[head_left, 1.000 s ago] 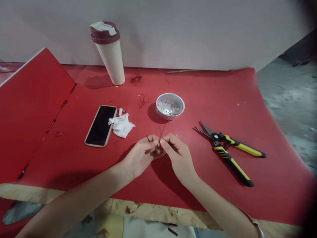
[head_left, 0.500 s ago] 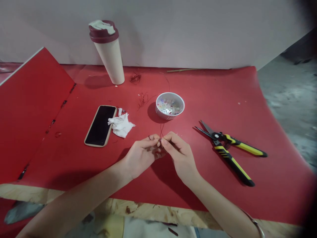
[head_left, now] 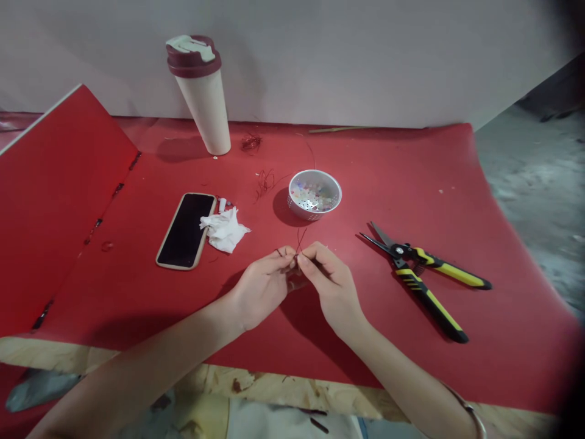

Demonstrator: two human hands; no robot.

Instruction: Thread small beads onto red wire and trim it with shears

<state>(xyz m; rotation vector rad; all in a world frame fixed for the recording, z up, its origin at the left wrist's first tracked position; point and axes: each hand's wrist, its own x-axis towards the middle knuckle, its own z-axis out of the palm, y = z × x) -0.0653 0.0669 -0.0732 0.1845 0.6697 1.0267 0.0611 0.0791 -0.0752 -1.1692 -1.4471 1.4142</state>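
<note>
Left hand (head_left: 260, 289) and right hand (head_left: 331, 286) meet fingertip to fingertip over the red mat (head_left: 411, 164), both pinching a thin dark red wire (head_left: 299, 241). Wire runs away from the person toward the bead bowl (head_left: 314, 194). Yellow-handled snips (head_left: 423, 277) lie right.

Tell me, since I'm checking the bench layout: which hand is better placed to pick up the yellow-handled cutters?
Probably the right hand. The cutters lie on the red sheet to its right, with nothing between. The left hand would have to cross over. Both hands pinch the thin red wire.
</note>
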